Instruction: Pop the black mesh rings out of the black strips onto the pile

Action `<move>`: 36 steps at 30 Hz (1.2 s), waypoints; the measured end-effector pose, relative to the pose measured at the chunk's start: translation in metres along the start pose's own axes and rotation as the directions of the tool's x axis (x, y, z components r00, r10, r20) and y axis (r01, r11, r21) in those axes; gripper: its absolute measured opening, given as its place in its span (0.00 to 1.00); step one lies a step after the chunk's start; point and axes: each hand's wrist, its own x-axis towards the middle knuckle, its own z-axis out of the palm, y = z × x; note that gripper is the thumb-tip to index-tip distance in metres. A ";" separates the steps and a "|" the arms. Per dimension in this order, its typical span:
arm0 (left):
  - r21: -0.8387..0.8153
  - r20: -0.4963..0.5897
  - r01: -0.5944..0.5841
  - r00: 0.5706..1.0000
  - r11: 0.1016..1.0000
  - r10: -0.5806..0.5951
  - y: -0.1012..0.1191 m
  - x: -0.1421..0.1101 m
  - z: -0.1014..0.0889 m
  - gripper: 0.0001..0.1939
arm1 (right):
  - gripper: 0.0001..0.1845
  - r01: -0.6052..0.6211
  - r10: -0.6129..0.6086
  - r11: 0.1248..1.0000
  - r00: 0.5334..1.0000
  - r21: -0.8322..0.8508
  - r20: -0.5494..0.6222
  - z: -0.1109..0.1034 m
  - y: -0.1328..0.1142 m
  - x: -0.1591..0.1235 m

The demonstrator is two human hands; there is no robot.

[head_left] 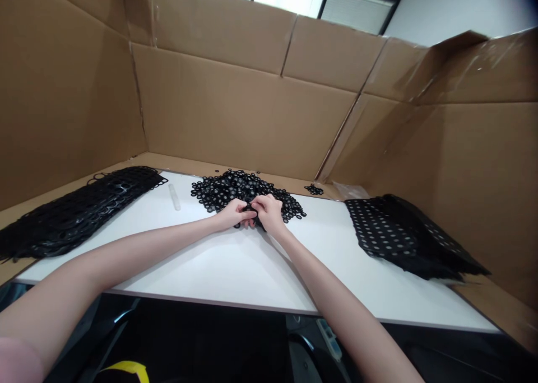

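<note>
Tall brown cardboard walls (244,114) stand around a white flat counter (202,274). A long black sheet full of holes (96,209) lies across the counter's left edge, and a black sheet with rows of round holes (390,232) lies over its right edge. Near the middle of the far edge spreads a loose heap of small black rings (227,188), slightly shiny. At its near side, the left hand (231,215) and the right hand (270,212) meet. Each grip is nearly closed, thumb and fingers pinching a small black piece (249,208) between both hands; its shape is mostly hidden. A clear narrow plastic strip (174,197) lies left of the heap.
</note>
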 end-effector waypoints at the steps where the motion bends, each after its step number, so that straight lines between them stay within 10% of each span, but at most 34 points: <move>1: 0.000 0.001 -0.002 1.000 1.000 0.002 0.000 0.000 0.000 0.20 | 0.11 -0.009 0.009 1.000 1.000 0.004 0.002 0.001 0.000 0.000; 36: -0.159 -0.011 -0.007 1.000 0.987 0.005 0.000 0.004 0.002 0.19 | 0.11 -0.114 0.147 0.987 0.928 0.115 -0.342 0.006 0.039 0.025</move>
